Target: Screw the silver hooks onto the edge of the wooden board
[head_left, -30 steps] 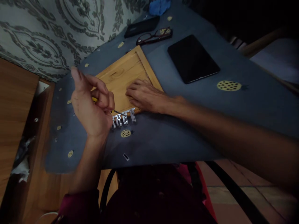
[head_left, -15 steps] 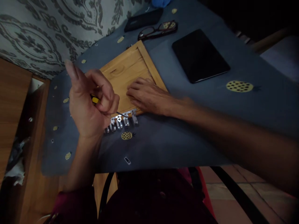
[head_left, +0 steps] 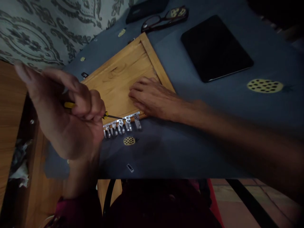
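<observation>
My left hand (head_left: 71,117) is wrapped round the yellow and black handle of a screwdriver (head_left: 115,117), thumb raised. The thin shaft points right, its tip by a metal hook rail (head_left: 128,120) with several silver hooks. This rail lies along the near edge of a framed wooden board (head_left: 114,82), its hooks hanging past the edge. At its left end the rail is partly hidden by my left hand. Flat on the board's right part rests my right hand (head_left: 152,95), fingers slightly bent and holding nothing.
Beyond the board lie eyeglasses (head_left: 163,20) and a dark phone-like object (head_left: 146,11). A black tablet (head_left: 216,49) is to the right on the blue pineapple-print tablecloth (head_left: 180,148). A patterned curtain (head_left: 47,31) hangs at the back left, above wooden furniture (head_left: 10,107).
My left hand has swung left and towards me, so more of the screwdriver and hooks shows. My right hand stays on the board. The whole view has shifted slightly.
</observation>
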`<action>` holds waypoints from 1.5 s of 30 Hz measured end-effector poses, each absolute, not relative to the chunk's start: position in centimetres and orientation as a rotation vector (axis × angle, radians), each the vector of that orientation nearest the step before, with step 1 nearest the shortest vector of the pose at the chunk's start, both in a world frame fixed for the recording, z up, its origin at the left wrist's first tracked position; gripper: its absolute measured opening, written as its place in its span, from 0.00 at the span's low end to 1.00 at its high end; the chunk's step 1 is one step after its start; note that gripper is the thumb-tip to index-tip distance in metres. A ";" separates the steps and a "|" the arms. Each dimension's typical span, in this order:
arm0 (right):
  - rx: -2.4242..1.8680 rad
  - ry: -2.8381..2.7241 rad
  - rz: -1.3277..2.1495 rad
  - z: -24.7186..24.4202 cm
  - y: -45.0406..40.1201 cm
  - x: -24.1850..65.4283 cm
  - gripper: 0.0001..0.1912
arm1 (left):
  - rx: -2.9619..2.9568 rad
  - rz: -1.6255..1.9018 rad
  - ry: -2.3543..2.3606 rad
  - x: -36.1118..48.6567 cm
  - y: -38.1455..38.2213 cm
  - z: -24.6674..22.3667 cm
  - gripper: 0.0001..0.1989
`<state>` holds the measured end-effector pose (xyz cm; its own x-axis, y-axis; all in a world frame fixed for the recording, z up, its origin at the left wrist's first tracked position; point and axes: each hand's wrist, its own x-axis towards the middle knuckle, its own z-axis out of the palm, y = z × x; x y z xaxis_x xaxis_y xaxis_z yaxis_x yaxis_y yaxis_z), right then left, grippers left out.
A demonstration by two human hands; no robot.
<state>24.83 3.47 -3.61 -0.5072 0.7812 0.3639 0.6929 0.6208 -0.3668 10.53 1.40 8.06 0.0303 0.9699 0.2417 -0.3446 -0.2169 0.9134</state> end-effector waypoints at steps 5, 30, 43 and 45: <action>-1.164 -2.336 0.241 -3.7 3.5 24.9 0.11 | 1.396 1.468 0.756 10.1 0.8 6.8 0.30; -1.186 -2.362 0.208 -3.4 3.4 24.9 0.12 | 1.429 1.467 0.914 9.9 0.2 6.6 0.27; -1.201 -2.392 0.253 -3.1 3.4 24.8 0.13 | 1.398 1.697 0.986 10.4 -1.2 6.6 0.24; -1.199 -2.395 0.253 -3.0 3.3 24.9 0.13 | 1.386 1.698 0.973 10.3 -1.2 6.8 0.27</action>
<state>24.86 3.34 -3.02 -0.5225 0.7949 0.3083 0.7129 0.6057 -0.3534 10.25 -1.16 6.84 -0.1563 0.8866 0.4354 -0.0721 -0.4499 0.8902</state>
